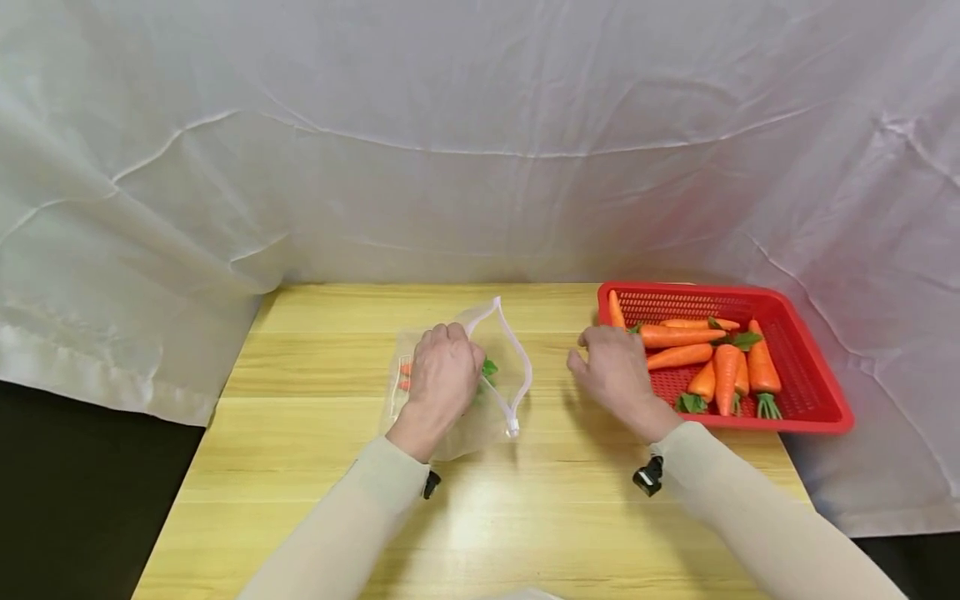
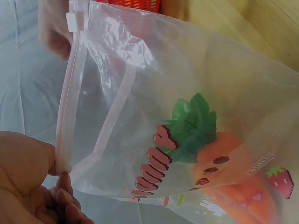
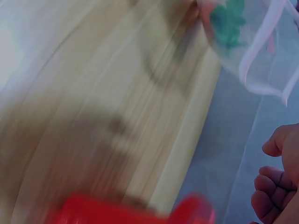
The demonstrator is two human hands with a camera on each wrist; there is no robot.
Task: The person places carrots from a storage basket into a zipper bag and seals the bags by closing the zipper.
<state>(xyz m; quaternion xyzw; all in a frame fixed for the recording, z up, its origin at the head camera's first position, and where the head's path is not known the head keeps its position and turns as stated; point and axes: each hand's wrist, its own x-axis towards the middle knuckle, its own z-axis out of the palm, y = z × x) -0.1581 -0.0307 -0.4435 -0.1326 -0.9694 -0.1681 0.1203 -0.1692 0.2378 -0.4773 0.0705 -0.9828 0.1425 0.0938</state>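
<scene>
My left hand [image 1: 444,367] pinches the rim of a clear zip bag [image 2: 233,70] between thumb and fingers. The bag's mouth gapes toward the right, with its white slider [image 1: 513,427] at the near corner. Through the printed plastic an orange carrot [image 2: 222,149] with green leaves [image 2: 196,119] shows, partly hidden by my hand in the head view. My right hand [image 1: 615,367] hovers between the bag and a red basket [image 1: 816,367], beside the basket's left side. Its fingers are loosely bent with nothing between them.
Several carrots [image 1: 678,336] with leafy or cut green tops lie in the basket, mostly toward its left and middle. Both stand on a wooden table [image 1: 300,450]. A pale cloth [image 1: 450,200] hangs behind the table and along its sides.
</scene>
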